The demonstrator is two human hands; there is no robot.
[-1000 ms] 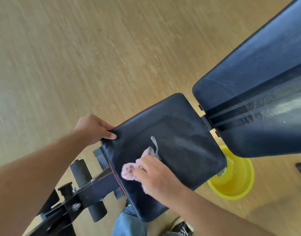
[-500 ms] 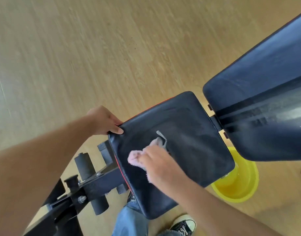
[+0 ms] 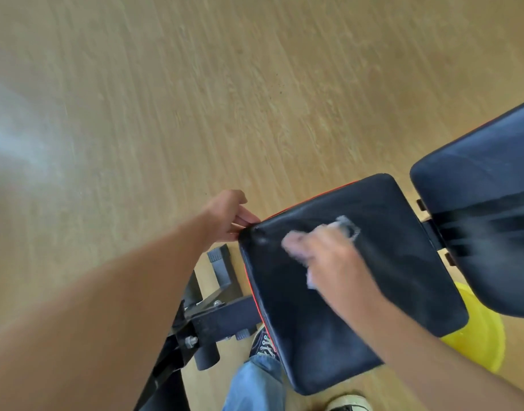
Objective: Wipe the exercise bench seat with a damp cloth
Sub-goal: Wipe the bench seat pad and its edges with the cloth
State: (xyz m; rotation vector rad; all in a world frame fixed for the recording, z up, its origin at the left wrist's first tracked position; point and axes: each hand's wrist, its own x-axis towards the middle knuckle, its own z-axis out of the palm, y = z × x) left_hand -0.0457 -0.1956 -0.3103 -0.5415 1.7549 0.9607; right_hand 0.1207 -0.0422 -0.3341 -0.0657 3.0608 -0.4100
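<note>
Cloth (image 3: 348, 225) slid up seat (image 3: 373, 292), wood floor (image 3: 195, 99) around.

Black bench seat (image 3: 388, 292) carries a blurred, seemingly pale cloth (image 3: 345, 226); wood floor (image 3: 195, 99) beneath

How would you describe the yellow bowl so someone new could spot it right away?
Start at the black bench seat in the middle of the wooden floor. Look past its right edge, under the backrest, low on the floor. The bowl is the only bright yellow, round thing there.
</note>
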